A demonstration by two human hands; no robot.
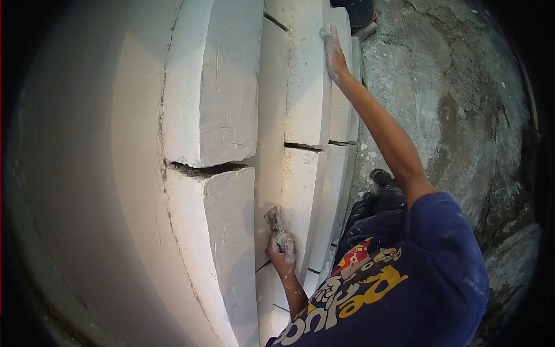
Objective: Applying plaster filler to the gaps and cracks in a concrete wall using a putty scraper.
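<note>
My left hand (282, 248) is closed around the handle of a putty knife (272, 217). Its smeared, dusty blade points away from me, close to the face of a white block (300, 196). Higher up, my right hand (333, 55) lies with fingers stretched along the edge of another white block (306, 75). White dust or paste coats both hands. A dark gap (303, 148) separates these two blocks. What the knife's blade touches, if anything, I cannot tell.
Larger white blocks (231, 87) stand in a row to the left, with a ragged gap (208, 169) between two of them. Beyond is a smooth pale wall (87, 173). Rough grey floor (439, 98) lies to the right. A dark bucket (354, 13) stands at the top.
</note>
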